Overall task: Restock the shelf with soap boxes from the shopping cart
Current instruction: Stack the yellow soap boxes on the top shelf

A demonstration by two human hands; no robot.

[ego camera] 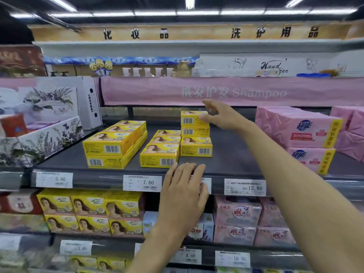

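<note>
Head view, right hand: our right hand reaches to the back of the shelf, thumb and fingers pinching the right end of the top soap box
Head view, left hand: our left hand lies flat on the shelf's front lip, fingers straight and holding nothing, covering part of a price label
Box in the right hand: it sits square on a lower box, just left of the thumb; we cannot tell whether the grip is about to let go
Left of the right hand: yellow soap boxes stand in rows, stacked two high at the far left and single in the middle
Right of the right hand: pink packs, well apart from the yellow stock
Bare shelf: dark board shows beside and below the right forearm
Shopping cart: not in view, so we cannot count what remains in it
Progress: we judge the restocking partly done, several boxes placed, with room for more stacks
</note>
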